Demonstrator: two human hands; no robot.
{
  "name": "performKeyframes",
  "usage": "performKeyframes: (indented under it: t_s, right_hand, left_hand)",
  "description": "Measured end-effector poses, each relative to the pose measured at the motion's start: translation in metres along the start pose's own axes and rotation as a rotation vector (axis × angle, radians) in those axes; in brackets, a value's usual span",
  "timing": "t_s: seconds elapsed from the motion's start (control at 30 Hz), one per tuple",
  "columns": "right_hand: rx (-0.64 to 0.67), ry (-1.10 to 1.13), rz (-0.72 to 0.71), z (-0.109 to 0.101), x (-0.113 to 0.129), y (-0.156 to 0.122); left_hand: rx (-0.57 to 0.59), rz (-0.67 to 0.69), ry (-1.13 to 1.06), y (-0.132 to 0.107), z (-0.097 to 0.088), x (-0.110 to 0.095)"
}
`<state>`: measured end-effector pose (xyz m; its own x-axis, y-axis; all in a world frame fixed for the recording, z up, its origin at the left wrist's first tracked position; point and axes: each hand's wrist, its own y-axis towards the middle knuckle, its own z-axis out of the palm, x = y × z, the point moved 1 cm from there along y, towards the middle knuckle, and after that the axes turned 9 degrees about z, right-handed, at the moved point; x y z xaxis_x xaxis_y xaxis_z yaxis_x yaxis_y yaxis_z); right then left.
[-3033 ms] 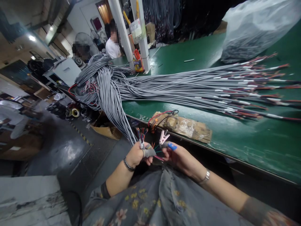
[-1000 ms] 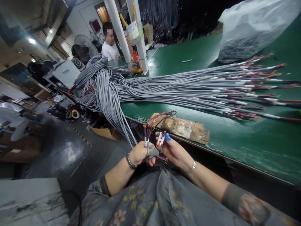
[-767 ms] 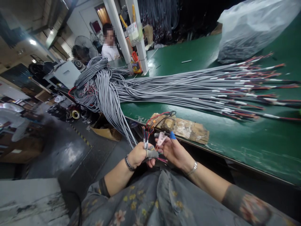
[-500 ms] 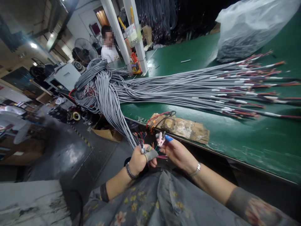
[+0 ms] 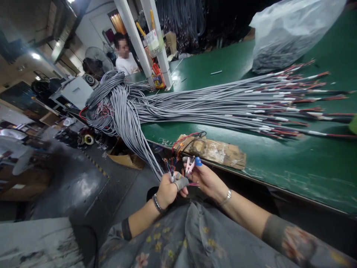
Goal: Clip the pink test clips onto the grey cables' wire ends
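Note:
My left hand [image 5: 167, 190] is closed round the end of a grey cable [image 5: 145, 150], whose thin coloured wires [image 5: 170, 165] fan out above the fist. A grey wrap covers that thumb. My right hand [image 5: 205, 178] pinches a small pink clip [image 5: 190, 165] beside those wires; a blue cap sits on one fingertip. Both hands hover over my lap, just below the green table's near edge [image 5: 251, 178]. The cable runs up to a big grey cable bundle [image 5: 195, 104] lying across the table.
A taped cardboard block with red and black leads [image 5: 214, 149] sits at the table edge. A clear plastic sack [image 5: 287, 33] lies at the back right. White posts [image 5: 156, 41] stand behind the bundle. Another person [image 5: 125, 59] sits beyond. Boxes and clutter cover the floor at left.
Over three seconds my hands stay together at the wire ends, with the clip shifting slightly closer to the wires. The view has drifted a little to the right and down.

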<state>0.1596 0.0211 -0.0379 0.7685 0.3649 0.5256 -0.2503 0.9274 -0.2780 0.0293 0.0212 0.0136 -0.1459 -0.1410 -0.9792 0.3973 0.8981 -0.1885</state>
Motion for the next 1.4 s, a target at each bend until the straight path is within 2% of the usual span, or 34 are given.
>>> performKeyframes:
  t_s: [0.1,0.17,0.33,0.5,0.8,1.03,1.23,1.4]
  right_hand:
    - [-0.090,0.085,0.015,0.000,-0.002,0.001]
    - [-0.100,0.101,0.032,0.000,-0.003,0.001]
    - [-0.041,0.108,0.072,0.000,-0.001,-0.003]
    - [0.023,0.066,0.101,-0.001,0.001,-0.006]
    - [-0.043,-0.111,-0.046,-0.004,0.000,-0.004]
    - [0.002,-0.268,-0.047,-0.003,-0.003,-0.003]
    - [-0.128,-0.437,-0.193,-0.002,-0.001,-0.002]
    - [-0.069,-0.428,-0.174,-0.007,0.000,-0.002]
  left_hand:
    - [0.003,0.012,0.024,-0.001,-0.001,0.002]
    - [0.010,0.013,0.036,-0.001,-0.002,0.003]
    - [0.030,0.027,0.007,-0.005,-0.004,0.003]
    - [-0.022,0.058,-0.038,-0.012,-0.005,-0.001]
    - [-0.096,0.108,-0.071,-0.007,0.003,0.002]
    - [-0.079,0.101,-0.034,-0.003,0.005,0.008]
    - [-0.105,0.110,-0.018,-0.004,0.003,0.008]
    - [-0.149,0.091,-0.037,-0.005,0.001,0.005]
